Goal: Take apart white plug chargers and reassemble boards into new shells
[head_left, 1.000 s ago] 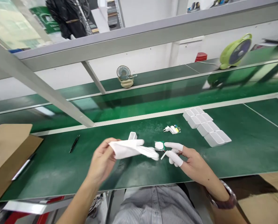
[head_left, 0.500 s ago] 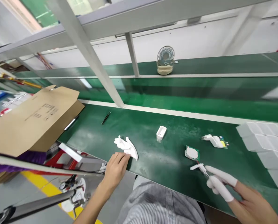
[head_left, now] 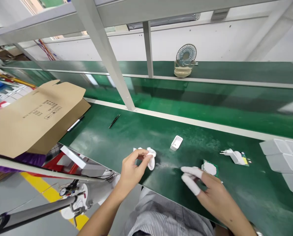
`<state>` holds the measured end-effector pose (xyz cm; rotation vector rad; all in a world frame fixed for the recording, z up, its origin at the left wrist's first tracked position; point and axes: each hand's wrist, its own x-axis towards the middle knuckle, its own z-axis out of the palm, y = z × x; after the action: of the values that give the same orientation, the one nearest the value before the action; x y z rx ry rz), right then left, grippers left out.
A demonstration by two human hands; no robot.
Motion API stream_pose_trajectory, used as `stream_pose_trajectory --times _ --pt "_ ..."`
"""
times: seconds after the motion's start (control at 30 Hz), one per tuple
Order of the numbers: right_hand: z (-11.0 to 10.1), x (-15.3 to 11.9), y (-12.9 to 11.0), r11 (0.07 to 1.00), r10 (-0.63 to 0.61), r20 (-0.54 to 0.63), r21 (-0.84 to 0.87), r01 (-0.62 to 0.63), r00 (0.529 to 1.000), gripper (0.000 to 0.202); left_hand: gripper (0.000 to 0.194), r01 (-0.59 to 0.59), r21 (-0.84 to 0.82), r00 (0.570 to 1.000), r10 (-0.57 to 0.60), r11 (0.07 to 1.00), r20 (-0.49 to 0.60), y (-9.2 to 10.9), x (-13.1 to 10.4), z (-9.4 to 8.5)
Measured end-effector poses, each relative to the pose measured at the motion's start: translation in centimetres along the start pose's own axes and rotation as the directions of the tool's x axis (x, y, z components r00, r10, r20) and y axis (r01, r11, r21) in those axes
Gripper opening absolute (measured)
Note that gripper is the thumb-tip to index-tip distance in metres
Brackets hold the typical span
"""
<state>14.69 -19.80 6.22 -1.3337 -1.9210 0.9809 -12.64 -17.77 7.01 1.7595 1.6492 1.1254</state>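
Observation:
My left hand pinches a crumpled white cloth-like piece just above the green bench, near its front edge. White finger covers sit on the fingertips of my right hand, whose thumb and fingers are apart with nothing between them. Partly behind that hand lies a green circuit board with a white pad. A small white open case stands between and beyond the hands. Farther right is a white plug adapter with electronic parts at its end.
Clear plastic bins stand at the right. A cardboard box fills the left, beside a marker. Black tweezers lie at the back left. A metal post rises behind, and a small fan stands on the shelf.
My left hand has lifted the white piece and moved slightly right. My right hand has moved left, away from the small white part it was holding. The view has shifted.

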Motion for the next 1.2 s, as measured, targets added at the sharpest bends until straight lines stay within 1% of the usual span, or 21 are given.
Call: stream_pose_trajectory --times 0.07,0.13,0.17,0.23,0.3,0.33,0.37,0.4,0.5,0.57,0.7,0.77,0.87,0.9,0.93,0.97,1.03,1.07,1.13,1.17,1.2 --pt "1.3 1.5 -1.2 0.998 -0.006 0.026 0.061 0.004 1.0 0.025 0.011 0.106 -0.147 0.994 -0.1 0.983 0.05 1.8 0.2 0.6" --pt "2.3 2.7 -1.9 0.996 -0.038 0.023 0.081 0.036 0.999 0.014 0.014 0.135 -0.219 0.986 -0.109 0.966 0.128 3.0 -0.1 1.2" --pt "2.6 3.1 -2.1 0.995 -0.059 0.003 0.079 0.058 0.998 0.011 0.012 0.118 -0.223 0.983 -0.082 0.968 0.161 3.3 -0.3 1.3" --pt "3.0 3.6 -2.2 0.994 -0.093 -0.055 0.06 0.096 0.994 0.02 0.005 0.001 -0.169 0.977 0.035 0.986 0.211 3.7 -0.6 1.3" --pt "3.0 3.7 -2.1 0.993 -0.115 -0.124 0.021 0.119 0.986 0.023 0.017 -0.182 -0.036 0.965 0.185 0.983 0.186 4.2 -0.8 0.8" --pt "2.9 3.7 -2.1 0.991 -0.13 -0.152 -0.005 0.13 0.98 0.022 0.024 -0.257 0.024 0.954 0.25 0.966 0.164 4.5 -0.9 0.5" --pt "2.9 3.6 -2.1 0.988 -0.156 -0.173 -0.031 0.153 0.973 0.02 0.031 -0.304 0.054 0.943 0.292 0.951 0.158 5.0 -1.0 0.2" --pt "2.9 3.5 -2.2 0.981 -0.194 -0.188 -0.051 0.188 0.963 0.018 0.035 -0.322 0.056 0.935 0.308 0.945 0.173 5.4 -1.2 -0.1" --pt "2.9 3.3 -2.8 0.956 -0.292 -0.21 -0.078 0.281 0.933 0.014 0.042 -0.312 -0.013 0.908 0.302 0.95 0.291 6.6 -1.4 -0.4" --pt "2.8 3.1 -3.2 0.952 -0.306 -0.229 -0.092 0.292 0.924 0.012 0.045 -0.327 -0.018 0.894 0.315 0.945 0.32 7.0 -1.5 -0.4" --pt "2.4 2.7 -3.3 0.943 -0.33 -0.238 -0.131 0.307 0.913 0.012 0.045 -0.366 0.002 0.869 0.341 0.931 0.359 6.8 -1.4 -0.2" --pt "2.1 2.5 -3.2 0.942 -0.331 -0.249 -0.138 0.305 0.91 0.012 0.047 -0.369 0.022 0.853 0.329 0.929 0.405 6.7 -1.2 -0.2" --pt "1.9 2.3 -3.0 0.941 -0.336 -0.282 -0.148 0.306 0.898 0.013 0.051 -0.362 0.038 0.804 0.291 0.932 0.519 7.1 -0.9 -0.2" --pt "1.9 2.2 -2.8 0.938 -0.343 -0.291 -0.15 0.311 0.893 0.013 0.051 -0.35 0.033 0.794 0.277 0.936 0.541 7.3 -0.7 -0.3" --pt "1.9 2.1 -2.7 0.937 -0.347 -0.296 -0.143 0.318 0.89 0.014 0.05 -0.321 0.019 0.795 0.259 0.947 0.549 7.5 -0.4 -0.5" --pt "2.0 2.1 -2.5 0.937 -0.349 -0.299 -0.136 0.322 0.888 0.014 0.048 -0.269 -0.016 0.807 0.234 0.963 0.542 7.7 -0.2 -0.7" --pt "2.1 1.9 -2.1 0.942 -0.334 -0.306 -0.127 0.31 0.891 0.014 0.038 -0.083 -0.164 0.857 0.155 0.983 0.491 8.0 0.3 -1.2" --pt "2.3 1.9 -2.0 0.948 -0.318 -0.306 -0.118 0.295 0.897 0.013 0.03 0.035 -0.267 0.88 0.097 0.963 0.465 8.1 0.5 -1.5" --pt "2.4 1.9 -1.8 0.959 -0.285 -0.303 -0.1 0.267 0.91 0.012 0.01 0.241 -0.467 0.896 -0.009 0.851 0.444 8.3 0.8 -1.8" --pt "2.5 1.9 -1.8 0.961 -0.276 -0.301 -0.09 0.261 0.913 0.011 0.009 0.307 -0.547 0.895 -0.04 0.779 0.445 8.4 0.9 -1.8" --pt "2.5 1.9 -1.9 0.962 -0.272 -0.301 -0.08 0.26 0.914 0.011 0.024 0.355 -0.608 0.891 -0.06 0.71 0.45 8.5 0.9 -1.6"
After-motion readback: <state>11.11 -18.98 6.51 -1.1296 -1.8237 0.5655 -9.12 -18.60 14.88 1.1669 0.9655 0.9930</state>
